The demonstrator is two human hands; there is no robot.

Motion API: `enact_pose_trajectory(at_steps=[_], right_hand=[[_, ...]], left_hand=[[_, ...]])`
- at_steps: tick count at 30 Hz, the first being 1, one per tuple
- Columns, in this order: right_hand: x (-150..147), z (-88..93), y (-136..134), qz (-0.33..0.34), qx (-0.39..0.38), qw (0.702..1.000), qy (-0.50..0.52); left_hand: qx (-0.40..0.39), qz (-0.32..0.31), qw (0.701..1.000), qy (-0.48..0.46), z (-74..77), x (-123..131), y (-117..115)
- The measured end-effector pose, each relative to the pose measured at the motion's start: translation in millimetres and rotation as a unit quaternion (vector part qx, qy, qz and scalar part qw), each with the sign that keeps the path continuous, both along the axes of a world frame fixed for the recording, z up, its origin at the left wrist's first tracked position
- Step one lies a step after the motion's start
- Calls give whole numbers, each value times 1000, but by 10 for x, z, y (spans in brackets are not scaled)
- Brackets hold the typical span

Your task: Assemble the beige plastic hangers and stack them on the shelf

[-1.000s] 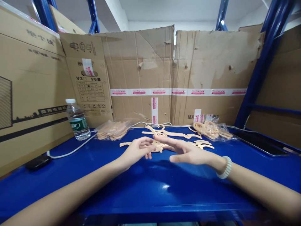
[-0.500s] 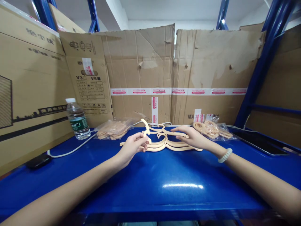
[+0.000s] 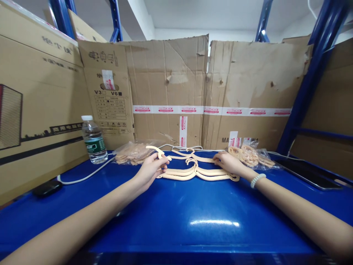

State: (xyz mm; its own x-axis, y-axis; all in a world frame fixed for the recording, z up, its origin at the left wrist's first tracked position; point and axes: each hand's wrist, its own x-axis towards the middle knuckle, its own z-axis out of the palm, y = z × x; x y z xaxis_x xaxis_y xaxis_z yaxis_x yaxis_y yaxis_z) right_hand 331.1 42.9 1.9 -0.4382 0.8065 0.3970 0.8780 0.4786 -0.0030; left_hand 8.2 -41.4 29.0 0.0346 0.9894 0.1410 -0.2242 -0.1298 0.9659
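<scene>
My left hand is closed in a pinch around a cream curved hanger piece, raised above the left ends of the hangers. Its far end points up and left; my fingers cover the rest. Below and right, several cream clothes hangers lie stacked on the blue table, hooks towards the back. Behind them lies a rear clothes hanger. My right hand has its fingers closed on that hanger's right end, which they hide.
Bagged cream parts lie in a left plastic bag and a right plastic bag. A water bottle and black device stand left, a dark tablet right. Cardboard walls the back of the blue table.
My left hand has moved slightly left, and its hanger piece has swung from near upright to pointing left. My right hand's outstretched fingers have curled onto the rear hanger's end.
</scene>
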Motion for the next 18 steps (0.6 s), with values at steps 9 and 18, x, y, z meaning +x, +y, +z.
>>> enact_pose_trajectory(at_steps=[9, 18], right_hand=[[16, 42, -8, 46, -4, 996, 73], [115, 243, -145, 68, -19, 978, 194]], left_hand=[[-27, 46, 998, -15, 1, -148, 142], [-17, 43, 998, -46, -40, -193, 222]])
